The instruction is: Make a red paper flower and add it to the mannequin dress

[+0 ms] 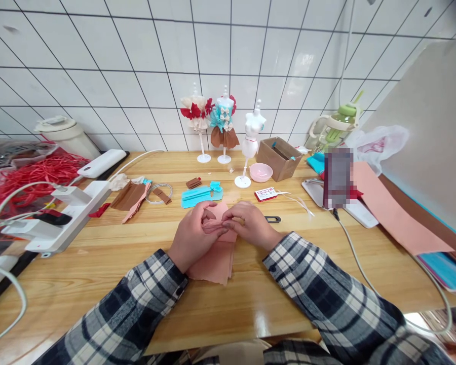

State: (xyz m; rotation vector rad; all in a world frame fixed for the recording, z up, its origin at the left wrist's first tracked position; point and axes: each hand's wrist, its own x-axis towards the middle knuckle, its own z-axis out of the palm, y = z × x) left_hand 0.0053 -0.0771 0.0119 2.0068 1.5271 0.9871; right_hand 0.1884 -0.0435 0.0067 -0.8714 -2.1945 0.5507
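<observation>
Pink crepe paper [213,259] lies in front of me, with its upper part gathered between my hands. My left hand [197,231] is closed, pinching the folded edge of the paper from the left. From the right, my right hand [250,223] pinches the same gathered edge with thumb and forefinger, the fingertips almost meeting the left ones. Just behind my hands rest blue paper strips [197,196]. A small dark-handled tool [272,219] sits beside my right hand, partly hidden by it.
Two dressed mini mannequins [224,121] and a bare one [251,133] stand near the tiled wall. Right of them are a pink bowl [261,173] and a cardboard box [285,165]. A power strip [70,218] with cables is on the left; a phone [338,177] stands on the right.
</observation>
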